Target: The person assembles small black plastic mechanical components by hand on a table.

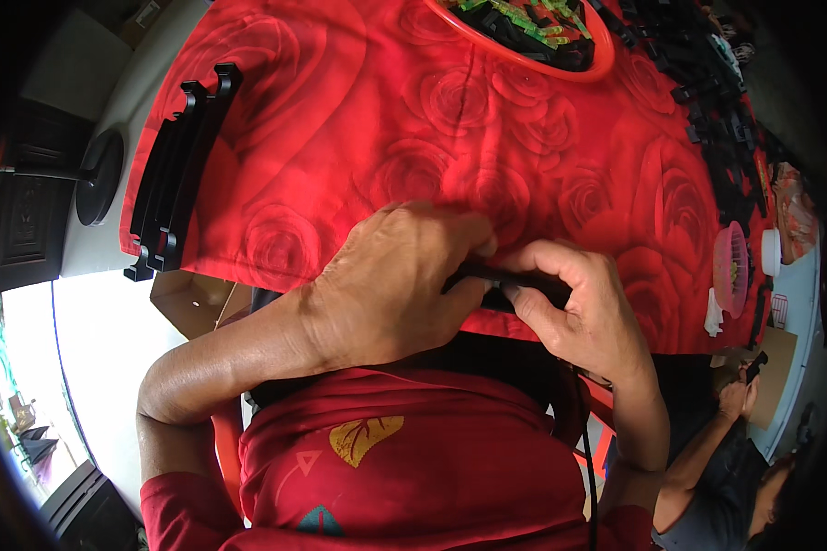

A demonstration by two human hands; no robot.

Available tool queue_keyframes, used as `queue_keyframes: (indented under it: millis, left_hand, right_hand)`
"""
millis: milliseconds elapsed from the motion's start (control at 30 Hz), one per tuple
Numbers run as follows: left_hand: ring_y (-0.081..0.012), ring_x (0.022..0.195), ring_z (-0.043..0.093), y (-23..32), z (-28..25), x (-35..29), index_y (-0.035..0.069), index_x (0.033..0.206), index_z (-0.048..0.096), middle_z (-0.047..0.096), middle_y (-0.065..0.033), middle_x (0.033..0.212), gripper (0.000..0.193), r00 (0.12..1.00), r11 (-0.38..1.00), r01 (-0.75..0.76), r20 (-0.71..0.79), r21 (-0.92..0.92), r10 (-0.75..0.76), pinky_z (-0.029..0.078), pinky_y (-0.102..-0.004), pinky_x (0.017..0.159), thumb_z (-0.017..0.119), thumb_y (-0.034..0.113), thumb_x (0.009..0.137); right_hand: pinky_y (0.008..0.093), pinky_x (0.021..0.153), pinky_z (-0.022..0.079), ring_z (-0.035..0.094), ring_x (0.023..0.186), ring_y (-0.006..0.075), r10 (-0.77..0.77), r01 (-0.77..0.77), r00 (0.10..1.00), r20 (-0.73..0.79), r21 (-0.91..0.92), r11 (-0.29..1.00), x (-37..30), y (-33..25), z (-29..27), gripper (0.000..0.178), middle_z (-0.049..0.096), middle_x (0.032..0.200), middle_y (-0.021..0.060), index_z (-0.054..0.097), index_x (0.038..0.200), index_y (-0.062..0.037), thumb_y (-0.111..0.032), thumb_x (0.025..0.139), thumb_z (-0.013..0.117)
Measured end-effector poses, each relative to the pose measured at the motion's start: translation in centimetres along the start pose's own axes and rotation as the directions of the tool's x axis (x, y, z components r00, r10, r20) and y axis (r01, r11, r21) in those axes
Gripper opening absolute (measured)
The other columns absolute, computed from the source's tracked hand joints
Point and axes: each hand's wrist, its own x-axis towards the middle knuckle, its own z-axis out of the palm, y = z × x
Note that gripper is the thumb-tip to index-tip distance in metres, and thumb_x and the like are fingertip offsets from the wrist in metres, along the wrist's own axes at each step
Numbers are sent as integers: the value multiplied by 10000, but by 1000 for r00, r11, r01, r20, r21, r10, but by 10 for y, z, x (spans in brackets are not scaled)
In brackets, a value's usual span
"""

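My left hand (pixel 404 285) and my right hand (pixel 583 308) meet over the near edge of the table, both closed on a small black plastic piece (pixel 498 274). The thumb and forefinger of the right hand pinch one end. At the other end, the fingers of the left hand curl round it. Much of the piece is covered by the fingers, so its full shape cannot be told. To the left of the hands, several long black plastic strips (pixel 198 165) with hooked ends lie side by side on the red rose-patterned tablecloth (pixel 340 129).
A red bowl (pixel 603 46) at the far side holds green and black pieces. Many black parts (pixel 708 101) are heaped along the right edge, near a pink basket (pixel 731 271). At lower right, another person's hands (pixel 735 399) hold a black part. A cardboard box (pixel 188 298) stands below the table's left corner.
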Motion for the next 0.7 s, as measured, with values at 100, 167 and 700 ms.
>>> queue_keyframes:
  millis: [100,167,700]
  left_hand:
    - [-339,971,675,-5,-5,-4,46,1013,723,691,-143,1069,252,953,983,-161,-245,94,179,517,-463,825,835,194,841]
    - [-294,1033,608,-12,-13,-11,80,996,728,650,-98,1144,303,931,947,-228,-234,228,281,458,-441,897,879,271,814]
    - [-300,1008,625,-43,16,-18,64,1046,713,639,-116,1163,238,887,889,-397,-151,230,436,548,-398,880,785,40,820]
  right_hand:
    - [390,678,546,698,751,316,-24,20,995,-101,-39,999,-2,-1,5,100,702,854,171,722,937,42,-34,872,725]
    - [389,694,548,700,775,315,-109,90,986,-124,-151,984,-3,2,4,109,708,875,168,729,945,41,-40,873,732]
    - [330,646,551,626,848,225,-606,512,794,47,-588,626,8,-15,-5,277,631,1070,78,758,983,-54,41,724,774]
